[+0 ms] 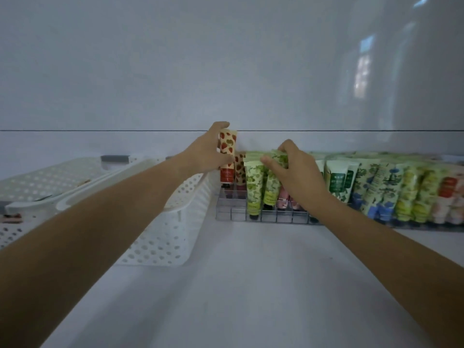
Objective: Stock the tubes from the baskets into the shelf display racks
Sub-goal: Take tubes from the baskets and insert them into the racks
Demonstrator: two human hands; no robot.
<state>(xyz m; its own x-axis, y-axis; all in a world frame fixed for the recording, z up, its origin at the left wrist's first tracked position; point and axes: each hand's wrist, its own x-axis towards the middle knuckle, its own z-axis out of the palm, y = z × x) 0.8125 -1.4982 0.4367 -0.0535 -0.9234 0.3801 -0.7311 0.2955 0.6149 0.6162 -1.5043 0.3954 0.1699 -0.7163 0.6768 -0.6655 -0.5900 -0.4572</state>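
Now left hand (209,153) pinches strawberry tube (228,144) at rack (229,213), far-left corner; right hand (295,172) grips green tubes (254,177). Next, probably: seat it upright.

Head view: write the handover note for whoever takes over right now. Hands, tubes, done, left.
Left hand: grips the strawberry tube upright at the left end of the clear rack; not clearly seated.
Right hand: fingers pinch the tops of the green tubes standing in that rack.
Done: the row of tubes to the right looks packed.
Left: seat the strawberry tube; front-left slots are unfilled. White baskets sit left of the rack, contents mostly hidden.
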